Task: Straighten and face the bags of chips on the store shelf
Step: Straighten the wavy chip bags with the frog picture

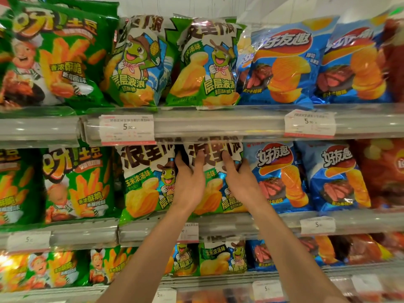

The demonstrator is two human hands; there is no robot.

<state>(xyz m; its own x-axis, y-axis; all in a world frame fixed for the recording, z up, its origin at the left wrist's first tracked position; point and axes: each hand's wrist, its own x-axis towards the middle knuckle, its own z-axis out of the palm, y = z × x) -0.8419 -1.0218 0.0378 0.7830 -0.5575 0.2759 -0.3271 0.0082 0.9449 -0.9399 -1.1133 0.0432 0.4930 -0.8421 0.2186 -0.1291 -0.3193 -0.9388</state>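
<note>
On the middle shelf stands a green-and-white turtle chip bag (215,193), upright and facing me. My left hand (189,182) grips its left edge, thumb on the front and fingers reaching behind. My right hand (239,178) holds its right edge, thumb pressed on the upper front. A second turtle bag (144,182) stands just to the left, leaning out a little at its bottom. Blue ridged-chip bags (277,178) stand upright to the right.
The top shelf carries green fry bags (54,55), two turtle bags (140,62) and blue bags (284,62). A clear price rail (218,123) overhangs the middle shelf just above my hands. Red bags (384,171) fill the far right. A lower shelf (218,278) holds smaller bags.
</note>
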